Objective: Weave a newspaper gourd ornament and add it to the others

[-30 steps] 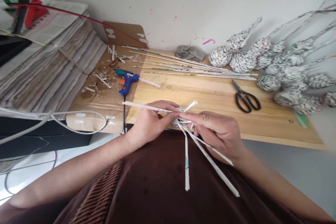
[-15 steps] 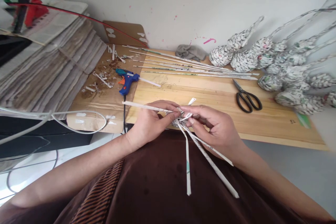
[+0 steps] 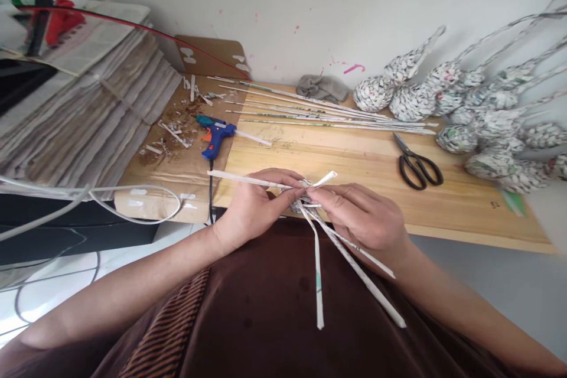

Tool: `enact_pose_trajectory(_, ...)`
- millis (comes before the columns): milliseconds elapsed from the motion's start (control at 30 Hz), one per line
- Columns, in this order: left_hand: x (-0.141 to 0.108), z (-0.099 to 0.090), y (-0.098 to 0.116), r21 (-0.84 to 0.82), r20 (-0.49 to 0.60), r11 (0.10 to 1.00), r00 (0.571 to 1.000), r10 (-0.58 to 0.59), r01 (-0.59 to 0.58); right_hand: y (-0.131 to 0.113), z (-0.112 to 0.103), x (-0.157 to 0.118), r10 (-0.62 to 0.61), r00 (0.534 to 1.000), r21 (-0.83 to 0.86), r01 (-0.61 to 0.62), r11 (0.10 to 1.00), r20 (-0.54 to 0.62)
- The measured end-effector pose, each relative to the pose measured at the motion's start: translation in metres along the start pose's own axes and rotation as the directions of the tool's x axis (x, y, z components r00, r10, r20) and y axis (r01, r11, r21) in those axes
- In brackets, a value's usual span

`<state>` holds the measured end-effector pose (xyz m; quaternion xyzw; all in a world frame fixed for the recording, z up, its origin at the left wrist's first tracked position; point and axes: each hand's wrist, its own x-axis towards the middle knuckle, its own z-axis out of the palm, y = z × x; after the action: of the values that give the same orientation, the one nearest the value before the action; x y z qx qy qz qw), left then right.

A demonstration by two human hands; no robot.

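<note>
At the table's front edge, a small woven paper piece point(image 3: 293, 205) sits between my hands, largely covered by fingers. My left hand point(image 3: 264, 204) is closed on its left side, thumb and fingers pinching it. My right hand point(image 3: 365, 215) is closed at its right side, fingertips at the base of a short paper strip point(image 3: 325, 178) pointing up and right. One paper strip point(image 3: 234, 178) sticks out to the left over my left hand. Three more strips hang toward my lap, among them one with a green patch point(image 3: 318, 283).
A blue glue gun point(image 3: 216, 139) lies on cardboard point(image 3: 155, 174) among paper scraps. Behind my hands are long paper sticks point(image 3: 336, 113) and a grey cloth point(image 3: 322, 88). Black-handled scissors point(image 3: 417, 164) and several woven paper bulbs point(image 3: 413, 101) are at right. Bundled newspapers point(image 3: 101, 94) stand at left.
My right hand's fingers have drawn together and shifted down onto the weave. The short upper strip now leans further right. My left hand has stayed in place.
</note>
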<state>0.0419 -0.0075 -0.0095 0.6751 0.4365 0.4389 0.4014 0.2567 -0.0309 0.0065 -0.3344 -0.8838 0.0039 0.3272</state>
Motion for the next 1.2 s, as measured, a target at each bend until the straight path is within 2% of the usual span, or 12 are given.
enact_pose_trajectory(100, 0.0, 0.0, 0.0, -0.008, -0.009, 1.0, 1.0, -0.002, 0.002, -0.005, -0.013, 0.006, 0.038, 0.995, -0.044, -0.034, 0.998, 0.093)
enact_pose_trajectory(167, -0.001, 0.0, 0.0, -0.012, -0.011, 1.0, 1.0, -0.006, 0.005, -0.007, -0.021, 0.009, 0.101, 0.963, 0.036, -0.113, 0.993, 0.249)
enact_pose_trajectory(233, -0.001, 0.0, 0.001, -0.009, -0.005, 1.0, 1.0, -0.011, 0.011, -0.007, -0.028, 0.012, 0.141, 0.928, 0.14, -0.2, 0.97, 0.346)
enact_pose_trajectory(300, -0.002, 0.0, 0.0, -0.005, -0.005, 1.0, 1.0, -0.011, 0.011, -0.006, -0.031, 0.013, 0.168, 0.92, 0.187, -0.246, 0.951, 0.353)
enact_pose_trajectory(433, -0.002, 0.001, -0.001, 0.005, -0.007, 1.0, 1.0, 0.005, -0.005, -0.005, -0.034, 0.016, 0.166, 0.913, 0.138, -0.232, 0.963, 0.373)
enact_pose_trajectory(500, -0.003, 0.0, -0.001, 0.012, -0.004, 1.0, 1.0, 0.01, -0.01, -0.006, -0.036, 0.018, 0.161, 0.881, 0.122, -0.238, 0.964, 0.446)
enact_pose_trajectory(600, -0.003, 0.0, -0.001, 0.015, -0.008, 1.0, 1.0, 0.011, -0.011, -0.006, -0.037, 0.019, 0.193, 0.817, 0.146, -0.318, 0.937, 0.544)
enact_pose_trajectory(833, -0.003, 0.0, 0.001, 0.008, 0.007, 1.0, 1.0, 0.008, -0.008, 0.002, -0.039, 0.018, 0.292, 0.754, 0.282, -0.53, 0.8, 0.588)
enact_pose_trajectory(900, -0.004, 0.0, 0.001, 0.018, 0.01, 1.0, 1.0, 0.008, -0.008, 0.004, -0.042, 0.02, 0.323, 0.751, 0.318, -0.569, 0.758, 0.576)
enact_pose_trajectory(1033, -0.003, -0.001, 0.0, 0.022, 0.013, 1.0, 1.0, 0.008, -0.008, 0.005, -0.039, 0.024, 0.389, 0.786, 0.391, -0.589, 0.707, 0.481)
enact_pose_trajectory(1100, -0.003, -0.002, -0.001, 0.018, 0.009, 1.0, 1.0, 0.0, 0.0, 0.006, -0.034, 0.023, 0.381, 0.795, 0.43, -0.585, 0.687, 0.472)
enact_pose_trajectory(1200, -0.004, -0.003, -0.002, 0.012, 0.005, 1.0, 1.0, -0.01, 0.01, 0.01, -0.027, 0.019, 0.303, 0.82, 0.413, -0.521, 0.746, 0.486)
